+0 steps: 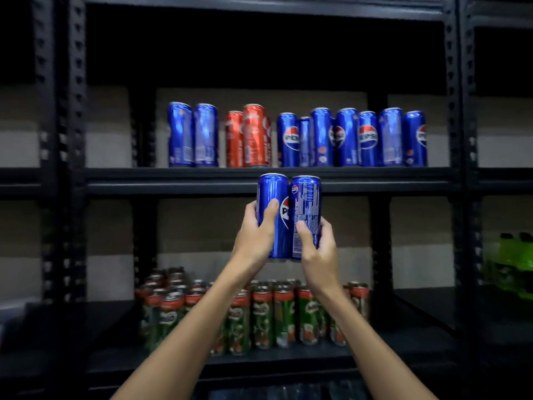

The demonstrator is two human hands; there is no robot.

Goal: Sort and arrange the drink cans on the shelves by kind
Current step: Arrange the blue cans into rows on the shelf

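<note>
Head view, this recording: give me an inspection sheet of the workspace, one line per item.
Surface: dark metal shelving; upper shelf and lower shelf both stocked.
Job's things: two blue cans held upright side by side, touching, in front of the upper shelf's edge: left held can, right held can. On the upper shelf, blue cans stand either side of a group of red cans. Green-and-red cans crowd the lower shelf.
Clutter: green pack on the neighbouring shelf at right.
Grippers: left hand grips the left held can; right hand grips the right one.
Cables: nothing seen.
Surroundings: pale wall behind the shelving; dim lighting.
</note>
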